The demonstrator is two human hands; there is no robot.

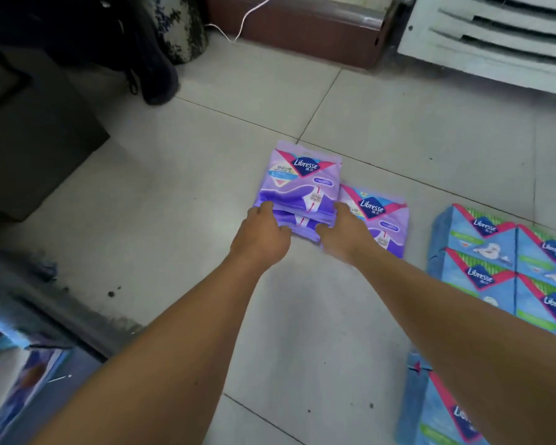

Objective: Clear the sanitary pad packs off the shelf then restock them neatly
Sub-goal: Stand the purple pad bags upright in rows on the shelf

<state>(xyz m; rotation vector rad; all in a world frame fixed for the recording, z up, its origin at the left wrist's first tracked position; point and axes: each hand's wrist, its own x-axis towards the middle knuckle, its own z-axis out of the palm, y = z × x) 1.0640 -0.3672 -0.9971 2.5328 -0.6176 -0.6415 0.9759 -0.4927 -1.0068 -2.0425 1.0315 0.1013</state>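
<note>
Nearest, blue packs [507,271] lie right of the purple stack [297,194] on the floor [180,175]. Both hands, left [260,236] and right [342,231], grip its near edge; best to square the packs evenly before letting go.

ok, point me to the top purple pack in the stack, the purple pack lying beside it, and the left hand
top purple pack [302,178]: head view, on its printed front face.
second purple pack [384,216]: head view, on its front face, right of the stack.
left hand [260,234]: head view, on the back of the hand.
</note>
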